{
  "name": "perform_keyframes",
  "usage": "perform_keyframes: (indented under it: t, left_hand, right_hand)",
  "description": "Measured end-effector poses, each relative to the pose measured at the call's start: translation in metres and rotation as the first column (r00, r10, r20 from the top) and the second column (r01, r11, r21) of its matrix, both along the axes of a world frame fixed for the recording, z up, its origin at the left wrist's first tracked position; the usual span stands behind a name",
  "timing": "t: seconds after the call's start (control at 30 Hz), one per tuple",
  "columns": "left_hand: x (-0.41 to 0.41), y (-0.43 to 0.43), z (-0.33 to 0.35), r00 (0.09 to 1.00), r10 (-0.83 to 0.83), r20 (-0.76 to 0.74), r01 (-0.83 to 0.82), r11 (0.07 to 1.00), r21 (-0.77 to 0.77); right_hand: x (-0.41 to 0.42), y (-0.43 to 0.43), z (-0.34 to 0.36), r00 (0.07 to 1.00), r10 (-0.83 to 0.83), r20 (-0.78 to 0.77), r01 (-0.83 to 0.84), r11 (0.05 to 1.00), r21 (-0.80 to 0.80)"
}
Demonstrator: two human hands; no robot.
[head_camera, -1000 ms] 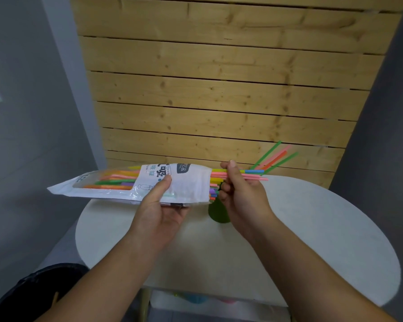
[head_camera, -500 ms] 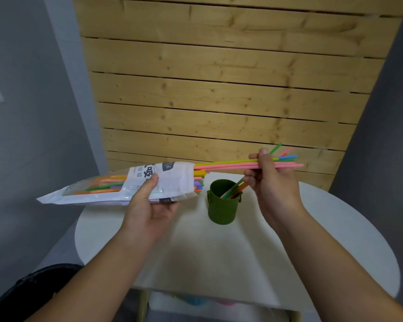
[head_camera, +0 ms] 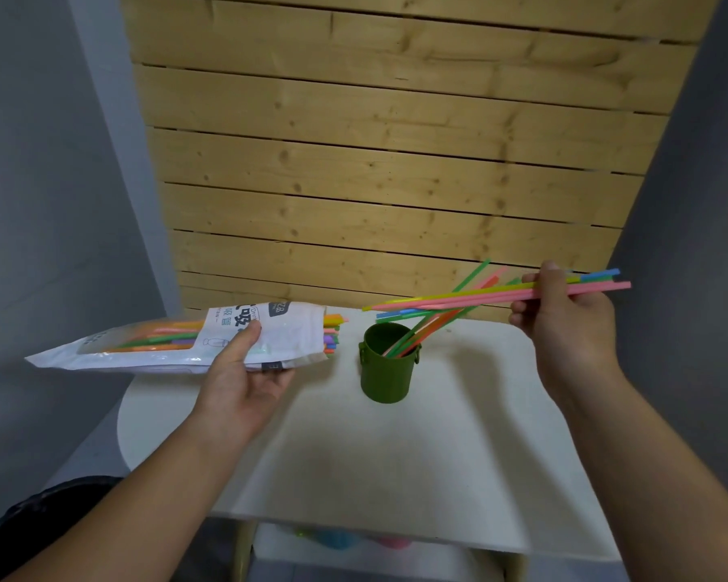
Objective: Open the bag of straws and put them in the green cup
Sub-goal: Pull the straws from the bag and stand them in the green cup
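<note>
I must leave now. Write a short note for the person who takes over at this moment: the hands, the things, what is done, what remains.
Left hand: holds the opened bag of straws level, above the table's left edge.
Right hand: grips a small bunch of straws, fully out of the bag, roughly level above the green cup.
Done: bag open; a few straws lean in the cup.
Left: drop this bunch into the cup, then move the many straws in the bag.
</note>
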State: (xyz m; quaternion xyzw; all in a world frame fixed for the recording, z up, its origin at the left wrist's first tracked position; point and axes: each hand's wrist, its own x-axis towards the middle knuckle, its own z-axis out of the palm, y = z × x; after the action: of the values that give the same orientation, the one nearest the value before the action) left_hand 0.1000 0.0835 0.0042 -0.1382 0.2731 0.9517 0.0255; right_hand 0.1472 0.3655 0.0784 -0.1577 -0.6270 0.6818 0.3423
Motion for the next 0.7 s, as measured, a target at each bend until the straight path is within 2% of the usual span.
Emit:
perform_keyframes:
  t: [0.23, 0.47, 0.53, 0.7]
  left_hand:
    - [0.004, 0.009, 0.001, 1.0, -0.016, 0.003, 0.016, 1.0, -0.017]
    - [0.005, 0.011, 0.0, 0.999, -0.052, -0.01, 0.052, 0.997, -0.049]
    - [0.006, 0.011, 0.0, 0.998, -0.06, -0.016, 0.059, 0.997, -0.059]
    - [0.008, 0.01, 0.001, 0.997, -0.066, -0.028, 0.064, 0.994, -0.094]
  right_hand:
    - [-0.001, -0.002, -0.002, 0.991, -0.075, 0.11, 0.042, 0.962, 0.271]
    - [-0.021, -0.025, -0.021, 0.971, 0.017, 0.238, -0.115, 0.907, 0.406]
    - [-0.028, -0.03, -0.025, 0.964, 0.041, 0.261, -0.142, 0.914, 0.381]
    - [-0.044, -0.032, -0.034, 0.962, 0.123, 0.245, -0.172, 0.967, 0.187]
